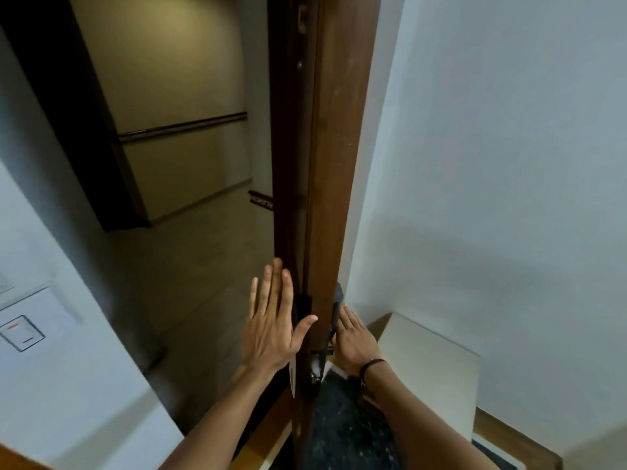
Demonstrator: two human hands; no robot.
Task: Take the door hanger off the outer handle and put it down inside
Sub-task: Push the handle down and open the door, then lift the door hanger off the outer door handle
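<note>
Door (pixel 325 164) seen edge-on, ajar. Left hand (pixel 271 323) spread flat, empty, on corridor side, likely reaching for door hanger (pixel 292 378) glimpsed below it. Right hand (pixel 354 340) wrapped around inner handle (pixel 340 296), door steadied.

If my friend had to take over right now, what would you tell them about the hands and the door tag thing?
Left hand: open and flat, fingers spread, on the corridor side of the door's edge, holding nothing.
Right hand: on the room side, fingers around the inner handle; how tightly it grips cannot be told.
Door hanger: only a white sliver with red marks shows under the left wrist, on the outer side of the door.
Done: the door is open.
Left: take the hanger off the outer handle, bring it in and put it down inside.
</note>
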